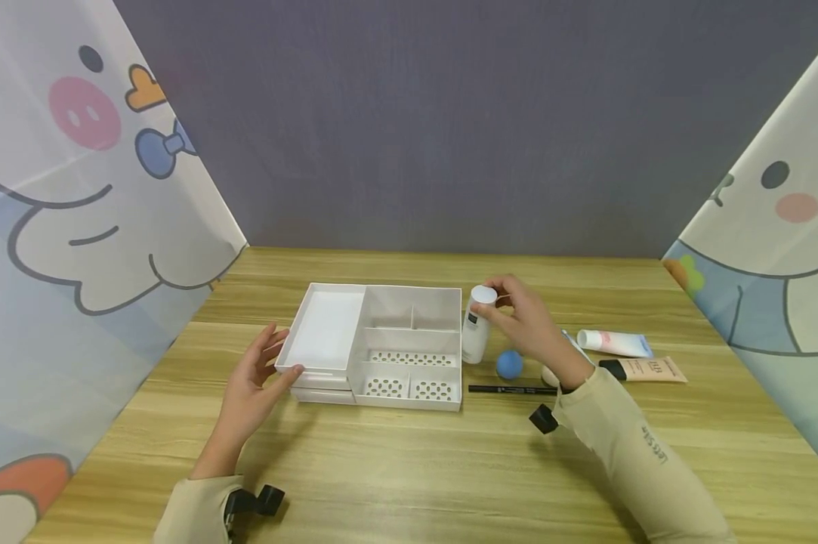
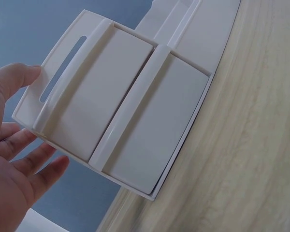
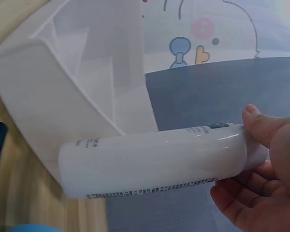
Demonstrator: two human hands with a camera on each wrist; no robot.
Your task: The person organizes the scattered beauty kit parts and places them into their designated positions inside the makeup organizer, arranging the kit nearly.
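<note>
A white storage organizer (image 1: 409,403) stands on the table, with a flat tray top and two drawers at its left and several open compartments at its right. My left hand (image 1: 251,381) is at its left front corner; the thumb touches the edge beside the slotted front panel (image 2: 48,82), while the other fingers are loosely spread along the side. With thumb and fingers, my right hand (image 1: 527,321) grips a white bottle (image 1: 474,336) near its cap. The bottle is nearly upright, just right of the organizer. In the right wrist view the same bottle (image 3: 150,162) shows small dark print.
Right of the organizer lie a blue ball (image 1: 509,364), a black pen-like stick (image 1: 510,390), a white-and-blue tube (image 1: 615,343) and a beige tube with a black cap (image 1: 646,369). A pale round thing (image 1: 549,376) is partly hidden by the right wrist. A grey panel (image 1: 449,151) stands behind.
</note>
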